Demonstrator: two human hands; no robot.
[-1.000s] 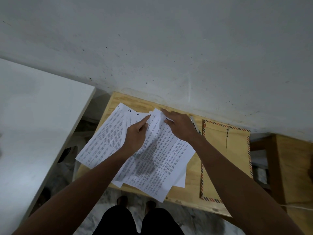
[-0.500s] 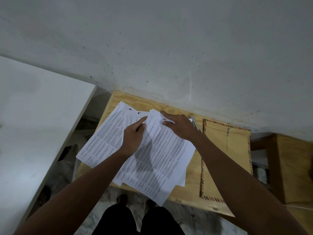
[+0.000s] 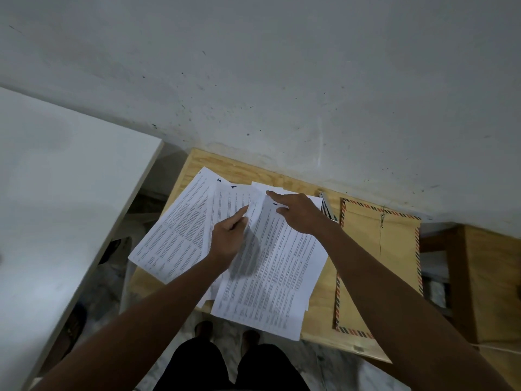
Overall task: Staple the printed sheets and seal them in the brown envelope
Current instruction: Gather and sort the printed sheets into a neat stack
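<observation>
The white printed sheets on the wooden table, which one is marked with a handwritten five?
The leftmost white printed sheet, fanned out beside the left hand; its top corner carries the five, and no hand covers it.

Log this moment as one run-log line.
stage: sorting, unstapled | left hand: pinches white printed sheets | right hand: flat on sheets | brown striped-edge paper envelope: untouched, on wooden table

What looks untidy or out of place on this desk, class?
The printed sheets are fanned out crookedly, not squared into a stack, and several hang over the wooden desk's front edge. The brown envelope lies flat to their right.
</observation>
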